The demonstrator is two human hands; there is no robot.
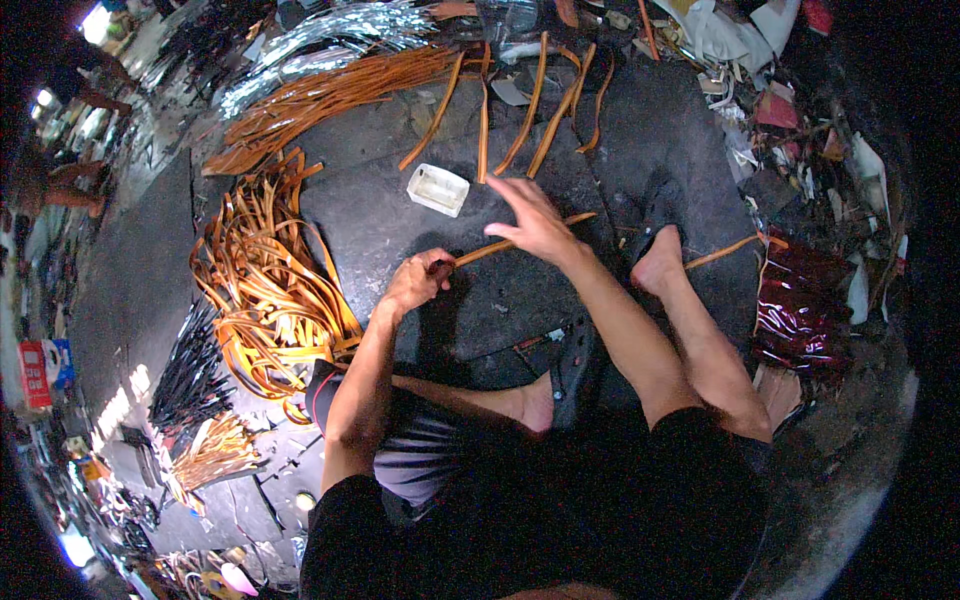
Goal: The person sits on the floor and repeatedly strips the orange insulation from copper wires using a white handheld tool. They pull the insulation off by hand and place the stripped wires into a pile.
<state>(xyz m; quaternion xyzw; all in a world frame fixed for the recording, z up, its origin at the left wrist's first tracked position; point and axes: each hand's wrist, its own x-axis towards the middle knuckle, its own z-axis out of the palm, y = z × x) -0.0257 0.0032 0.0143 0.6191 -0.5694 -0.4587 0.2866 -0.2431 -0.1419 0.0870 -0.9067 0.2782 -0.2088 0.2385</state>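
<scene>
My left hand (415, 282) pinches one end of a narrow orange-brown strip (482, 253), which looks like leather or plastic strapping. From there the strip slants up to the right, low over the dark floor, and passes under my other hand. My right hand (537, 224) hovers over it with thumb and fingers spread; whether the palm touches the strip I cannot tell. A small white rectangular tray (438, 190) sits just beyond both hands. Farther off, several similar strips (483, 125) lie side by side, pointing roughly away from me.
At the left is a tangled heap of orange-brown strips (262, 290), with black strips (190, 365) nearer me. A bundle of straight strips (330, 95) lies at the far left. Scraps (790, 140) and a dark red glossy sheet (800, 310) are on the right, past my bare foot (658, 262).
</scene>
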